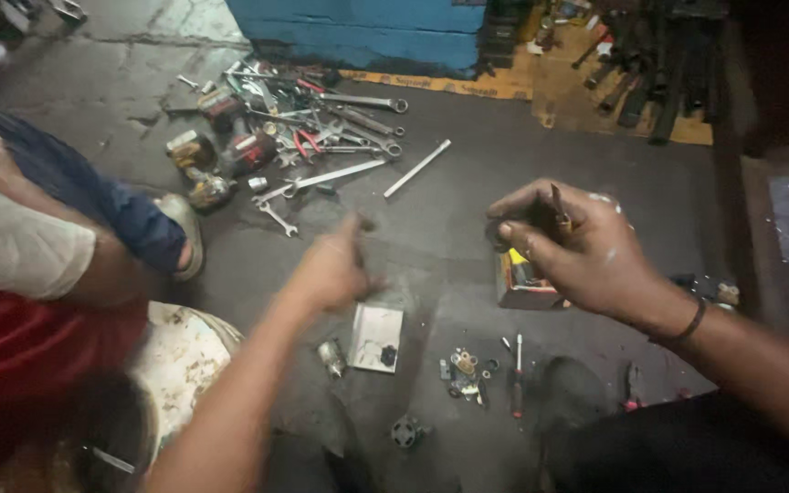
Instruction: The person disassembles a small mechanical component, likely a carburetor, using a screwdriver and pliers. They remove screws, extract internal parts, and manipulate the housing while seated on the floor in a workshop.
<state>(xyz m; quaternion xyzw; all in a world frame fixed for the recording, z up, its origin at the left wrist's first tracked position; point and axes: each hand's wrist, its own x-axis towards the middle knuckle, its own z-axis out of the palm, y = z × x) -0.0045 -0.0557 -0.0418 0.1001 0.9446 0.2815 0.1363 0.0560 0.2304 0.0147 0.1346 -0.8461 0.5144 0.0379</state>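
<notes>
Pinched in my right grip is a small dark part, held up at the fingertips above the floor, with a thin stick-like piece poking up beside the thumb. From the head view, my left grip is blurred, loosely curled and holding nothing, just left of the part. That hand is the nearer one to the white card lying below it.

Left hand blurred, fingers loosely curled, arm extended; right hand raised, fingertips pinched together.
</notes>
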